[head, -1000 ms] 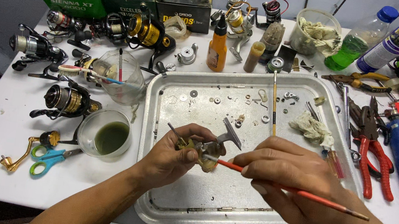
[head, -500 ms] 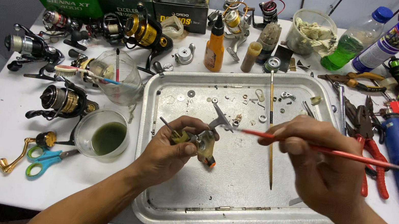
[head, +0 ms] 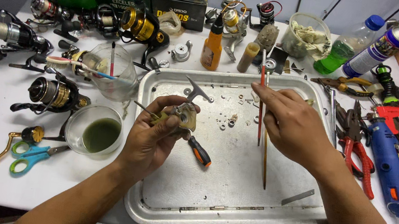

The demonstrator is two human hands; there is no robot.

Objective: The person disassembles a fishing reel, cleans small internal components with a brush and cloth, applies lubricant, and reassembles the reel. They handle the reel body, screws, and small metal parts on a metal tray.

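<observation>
My left hand [head: 155,134] holds a small tan fishing-reel body [head: 182,115] with a grey metal arm sticking up, above the left part of the metal tray [head: 156,209]. My right hand [head: 292,127] reaches over the tray's back right. Its fingertips pinch a thin red-handled brush [head: 264,74] that points away from me across the tray's far rim. A brown stick [head: 265,161] lies beside the brush on the tray. A short screwdriver with an orange-and-black handle [head: 200,151] lies between my hands. Several tiny washers and screws [head: 232,119] are scattered near the fingertips.
Left of the tray stand a cup of green liquid [head: 100,134], a clear jar with a toothbrush [head: 112,72], scissors [head: 32,156] and several reels [head: 55,93]. Red pliers [head: 359,148] and a blue rotary tool [head: 390,163] lie to the right. Bottles [head: 347,44] and boxes line the back.
My right hand has swung the red brush from lying crosswise to pointing away and moved toward the tray's back. My left hand has turned the reel body slightly.
</observation>
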